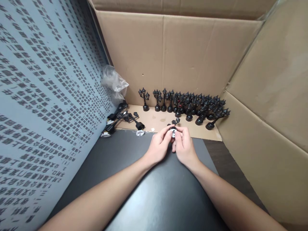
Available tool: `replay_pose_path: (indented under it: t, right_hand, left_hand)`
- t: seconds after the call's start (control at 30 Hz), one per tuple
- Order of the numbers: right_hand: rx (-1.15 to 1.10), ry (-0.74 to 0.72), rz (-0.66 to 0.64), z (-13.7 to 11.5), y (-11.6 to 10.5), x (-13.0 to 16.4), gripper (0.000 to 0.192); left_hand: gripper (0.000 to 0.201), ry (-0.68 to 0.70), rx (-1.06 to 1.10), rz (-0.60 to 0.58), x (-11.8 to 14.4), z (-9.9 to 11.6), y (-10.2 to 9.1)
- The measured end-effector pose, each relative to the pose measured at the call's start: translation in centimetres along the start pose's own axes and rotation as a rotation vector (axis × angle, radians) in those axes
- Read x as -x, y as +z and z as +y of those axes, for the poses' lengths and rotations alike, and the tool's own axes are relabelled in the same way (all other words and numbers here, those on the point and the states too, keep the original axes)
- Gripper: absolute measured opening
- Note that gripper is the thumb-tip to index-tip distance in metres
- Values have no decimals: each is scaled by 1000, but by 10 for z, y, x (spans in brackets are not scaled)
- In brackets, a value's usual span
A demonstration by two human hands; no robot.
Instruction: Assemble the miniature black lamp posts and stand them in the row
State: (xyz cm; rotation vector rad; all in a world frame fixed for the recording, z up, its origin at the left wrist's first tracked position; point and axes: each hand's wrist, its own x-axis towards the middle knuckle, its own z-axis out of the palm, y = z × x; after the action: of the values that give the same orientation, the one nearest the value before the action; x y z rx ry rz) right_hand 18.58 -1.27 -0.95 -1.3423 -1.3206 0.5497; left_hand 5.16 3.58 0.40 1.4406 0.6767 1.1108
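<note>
Both my left hand (160, 143) and my right hand (184, 144) are closed around one small black lamp post (176, 121), held above the front edge of the cardboard. Its lantern heads point away from me. The round base faces me, with a white disc (173, 132) at its bottom, and both thumbs press on that disc. My fingers hide most of the post. To the left lies another black lamp post (139, 124) on its side, with a loose white disc (140, 133) by its open base.
Several black lamp posts (164, 107) stand crowded along the back cardboard wall (192, 48). More unassembled posts (113, 123) lie at the left, near a clear plastic bag (115, 80). A printed panel (48, 96) rises on the left, a cardboard side (269, 96) on the right.
</note>
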Motion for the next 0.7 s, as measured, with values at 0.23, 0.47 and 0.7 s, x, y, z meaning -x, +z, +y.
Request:
replay_pose_path:
  t: [0.23, 0.47, 0.7]
  right_hand:
    - [-84, 98, 38, 2, 6, 0, 28]
    - [-202, 106, -24, -2, 4, -2, 28]
    - [-356, 82, -51, 3, 5, -3, 30]
  left_hand:
    - [44, 50, -161, -21, 2, 1, 1]
    - [49, 13, -67, -50, 3, 4, 2]
    - [55, -1, -70, -63, 3, -1, 3]
